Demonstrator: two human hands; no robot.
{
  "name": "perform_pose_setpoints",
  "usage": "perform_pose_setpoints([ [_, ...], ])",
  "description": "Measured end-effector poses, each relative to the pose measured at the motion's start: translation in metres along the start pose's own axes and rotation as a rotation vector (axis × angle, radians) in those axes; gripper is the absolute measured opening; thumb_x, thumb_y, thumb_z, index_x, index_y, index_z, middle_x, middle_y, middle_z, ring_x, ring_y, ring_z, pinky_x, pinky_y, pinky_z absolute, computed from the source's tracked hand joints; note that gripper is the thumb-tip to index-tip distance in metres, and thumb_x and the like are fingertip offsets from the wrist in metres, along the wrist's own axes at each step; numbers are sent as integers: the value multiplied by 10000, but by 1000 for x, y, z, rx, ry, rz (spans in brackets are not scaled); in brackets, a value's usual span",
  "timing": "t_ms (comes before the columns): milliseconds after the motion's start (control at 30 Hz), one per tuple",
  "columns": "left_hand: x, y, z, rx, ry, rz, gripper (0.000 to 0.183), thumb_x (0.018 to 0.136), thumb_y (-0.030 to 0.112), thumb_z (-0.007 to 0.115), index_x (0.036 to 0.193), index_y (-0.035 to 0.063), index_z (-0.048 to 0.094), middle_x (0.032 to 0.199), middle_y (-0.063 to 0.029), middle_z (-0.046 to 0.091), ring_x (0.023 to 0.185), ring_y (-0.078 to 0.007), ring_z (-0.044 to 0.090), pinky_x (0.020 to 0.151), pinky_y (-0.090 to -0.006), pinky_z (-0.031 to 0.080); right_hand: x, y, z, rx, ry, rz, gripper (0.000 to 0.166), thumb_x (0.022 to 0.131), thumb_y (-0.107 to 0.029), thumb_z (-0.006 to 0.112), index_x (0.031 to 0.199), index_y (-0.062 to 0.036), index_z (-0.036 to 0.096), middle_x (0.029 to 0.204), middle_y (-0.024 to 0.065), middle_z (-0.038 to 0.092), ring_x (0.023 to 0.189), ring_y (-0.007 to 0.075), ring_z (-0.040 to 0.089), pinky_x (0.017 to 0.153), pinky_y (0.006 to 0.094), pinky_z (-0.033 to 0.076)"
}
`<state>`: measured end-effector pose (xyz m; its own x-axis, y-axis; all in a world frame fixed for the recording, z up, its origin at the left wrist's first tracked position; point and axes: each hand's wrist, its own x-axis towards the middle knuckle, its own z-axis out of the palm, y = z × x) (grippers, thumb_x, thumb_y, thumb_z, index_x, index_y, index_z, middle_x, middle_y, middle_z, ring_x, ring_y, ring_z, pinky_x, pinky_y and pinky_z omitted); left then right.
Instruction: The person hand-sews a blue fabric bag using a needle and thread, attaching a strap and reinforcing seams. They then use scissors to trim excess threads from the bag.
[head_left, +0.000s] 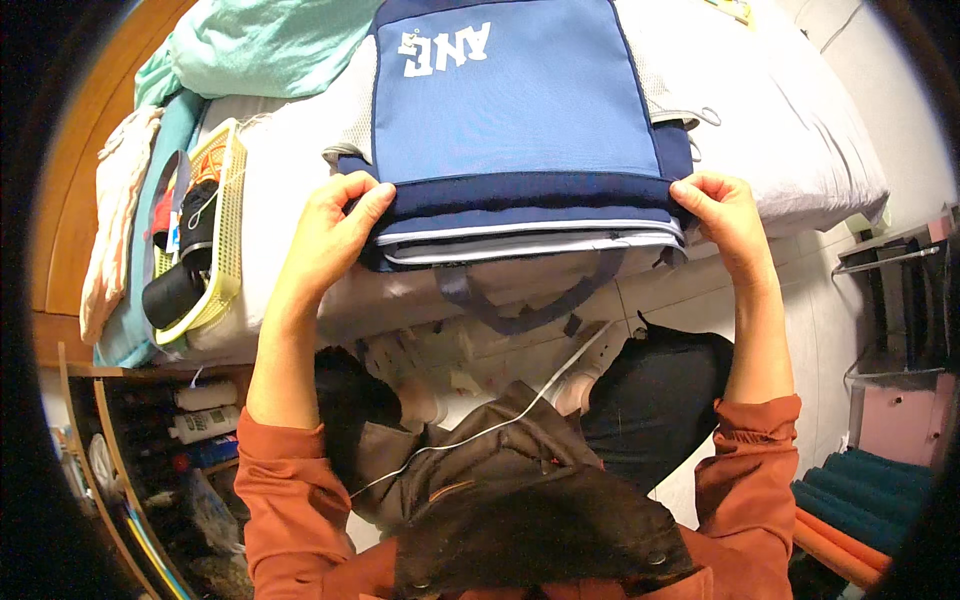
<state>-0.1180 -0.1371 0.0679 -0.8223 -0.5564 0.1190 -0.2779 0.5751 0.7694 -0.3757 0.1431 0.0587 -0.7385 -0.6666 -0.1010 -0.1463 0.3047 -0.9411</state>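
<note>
A blue fabric bag (517, 112) with navy edges and white lettering lies on the bed in front of me, its top end towards me. My left hand (337, 221) pinches the navy corner on the left between thumb and fingers. At the opposite corner, my right hand (716, 214) grips the navy fabric the same way. Between the hands, the white-trimmed opening (532, 241) shows a narrow gap; what lies inside cannot be made out. A dark strap (517, 322) loops down from that end over the bed's edge. Pale mesh pockets (649, 82) flank the bag.
On the bed (787, 150), a yellow plastic basket (232, 225) holds dark cylindrical items. Mint-green cloth (262, 49) is heaped behind it. Crowded shelves (112, 435) stand at lower left. A white cable (480, 435) crosses my lap. A pink box (900, 420) and rolled dark-green cloths (862, 487) sit at right.
</note>
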Motion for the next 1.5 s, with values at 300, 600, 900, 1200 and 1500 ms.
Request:
perform_pose_setpoints([
  [300, 11, -2, 3, -112, -82, -77, 276, 872, 233, 543, 706, 14, 513, 620, 48, 426, 623, -57, 384, 569, -227, 340, 10, 9, -4, 129, -42, 122, 205, 773, -268, 671, 675, -114, 577, 556, -91, 456, 448, -2, 307, 400, 178, 195],
  [600, 0, -15, 10, -110, 1, 24, 154, 840, 146, 581, 770, 18, 534, 723, 13, 483, 708, -81, 429, 654, -214, 359, 0, 12, -4, 203, -35, -6, 95, 770, -138, 668, 773, -50, 632, 661, -45, 556, 558, 14, 438, 491, 161, 323],
  [900, -39, -26, 17, -69, 250, 378, 235, 659, -99, 615, 851, 32, 578, 924, -72, 569, 900, -197, 526, 829, -280, 398, -30, 29, -7, -3, -1, -231, 202, 738, 10, 651, 931, -49, 659, 802, -30, 607, 689, 29, 504, 612, 173, 409],
  [1200, -54, 15, 17, 533, 271, 525, 218, 675, 11, 654, 876, 49, 579, 996, -78, 572, 1013, -272, 492, 894, -376, 366, -77, 24, -13, 779, 141, 172, 203, 892, -230, 522, 873, -28, 535, 562, -52, 310, 474, 57, 266, 435, 210, 238],
  [1500, -20, 41, 43, 477, 116, 723, 173, 692, 97, 681, 836, 63, 589, 874, -73, 579, 857, -259, 536, 767, -357, 409, -111, -22, 27, 1175, -297, 255, 182, 872, -200, 540, 979, -58, 499, 722, 6, 482, 616, 111, 421, 551, 248, 361],
])
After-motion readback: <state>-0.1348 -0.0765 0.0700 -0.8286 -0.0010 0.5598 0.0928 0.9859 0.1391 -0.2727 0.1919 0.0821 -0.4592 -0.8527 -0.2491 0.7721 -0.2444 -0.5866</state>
